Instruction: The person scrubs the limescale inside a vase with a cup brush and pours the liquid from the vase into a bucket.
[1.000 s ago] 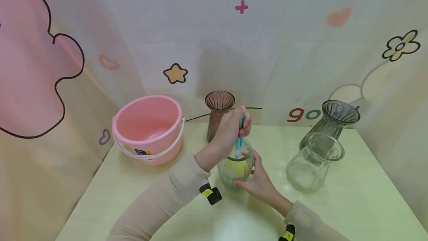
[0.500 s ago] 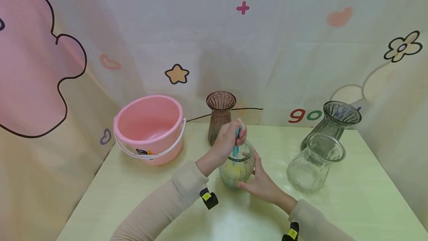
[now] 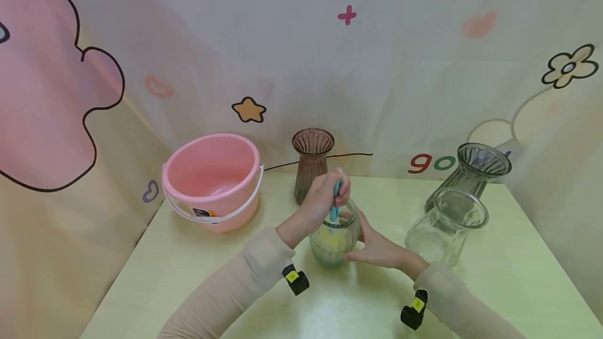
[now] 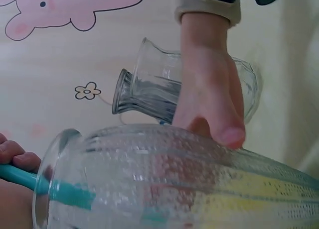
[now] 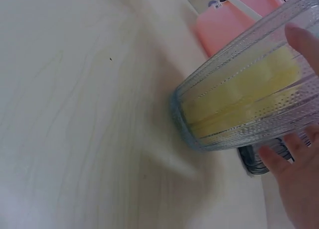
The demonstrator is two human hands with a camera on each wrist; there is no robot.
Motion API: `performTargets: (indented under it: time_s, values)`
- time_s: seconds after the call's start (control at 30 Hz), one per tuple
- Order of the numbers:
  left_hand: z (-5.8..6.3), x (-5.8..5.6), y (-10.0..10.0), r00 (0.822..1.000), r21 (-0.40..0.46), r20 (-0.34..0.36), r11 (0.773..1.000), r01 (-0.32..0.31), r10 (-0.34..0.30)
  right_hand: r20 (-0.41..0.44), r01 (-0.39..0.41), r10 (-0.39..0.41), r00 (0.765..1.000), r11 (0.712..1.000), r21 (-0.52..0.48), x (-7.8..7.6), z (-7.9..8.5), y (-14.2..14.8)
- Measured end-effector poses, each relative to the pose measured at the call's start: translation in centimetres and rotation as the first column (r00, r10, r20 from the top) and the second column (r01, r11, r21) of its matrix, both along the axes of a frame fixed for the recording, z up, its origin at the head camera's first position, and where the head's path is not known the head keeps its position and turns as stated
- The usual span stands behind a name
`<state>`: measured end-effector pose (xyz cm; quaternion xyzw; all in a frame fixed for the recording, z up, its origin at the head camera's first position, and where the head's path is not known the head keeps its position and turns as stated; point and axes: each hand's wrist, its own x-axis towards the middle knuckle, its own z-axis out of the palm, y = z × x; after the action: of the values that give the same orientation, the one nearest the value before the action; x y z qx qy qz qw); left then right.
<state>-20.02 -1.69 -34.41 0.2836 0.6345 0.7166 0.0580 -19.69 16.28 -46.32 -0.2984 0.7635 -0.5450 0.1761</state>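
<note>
A clear ribbed glass vase [image 3: 332, 245] stands on the table, its mouth upward. From above, my left hand [image 3: 320, 200] grips the teal handle [image 3: 335, 208] of a sponge brush, which reaches down through the vase's mouth. Through the glass, the brush's yellow sponge head [image 5: 244, 89] shows as a blurred patch inside. My right hand [image 3: 379, 250] holds the vase from its right side, thumb at the front and fingers behind. In the left wrist view, the vase [image 4: 129, 169] partly hides the right hand [image 4: 212, 89].
A pink bucket [image 3: 240, 213] with a white handle stands at the left. Behind the vase is a brownish glass vase [image 3: 306, 171]. At the right, a grey glass vase [image 3: 471, 169] and a clear one [image 3: 433, 239] lean or stand close together. A patterned curtain [image 3: 377, 77] hangs behind the table.
My left hand has come down, lowering the brush deeper into the vase, and then stays nearly level. My right hand has shifted slightly to the right along the vase's side.
</note>
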Motion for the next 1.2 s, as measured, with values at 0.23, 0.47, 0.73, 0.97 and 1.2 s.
performTargets:
  time_s: [0.23,0.47,0.73,0.97,1.2]
  values:
    - [1.1,0.3,0.5,0.999,0.039,0.034,0.999,0.022,-0.023,0.046,0.095,-0.094,0.994,0.996,-0.001,0.5,-0.4,-0.5]
    - [6.4,0.5,0.1,0.997,0.190,0.042,0.980,0.061,-0.071,0.009,0.101,-0.101,0.995,0.994,-0.038,0.9,-0.9,-0.8]
    - [9.8,1.2,-0.4,0.993,0.245,-0.050,0.963,0.112,-0.103,0.001,0.191,-0.191,0.982,0.982,0.006,1.2,-1.2,-0.9]
    - [7.3,0.9,0.0,0.995,0.233,0.025,0.969,0.087,-0.095,-0.032,0.227,-0.226,0.974,0.974,0.003,1.3,-1.4,-1.1]
    - [2.4,1.0,1.0,0.999,0.042,0.014,0.998,0.044,-0.045,-0.112,0.227,-0.227,0.967,0.974,-0.017,1.5,-1.6,-1.4]
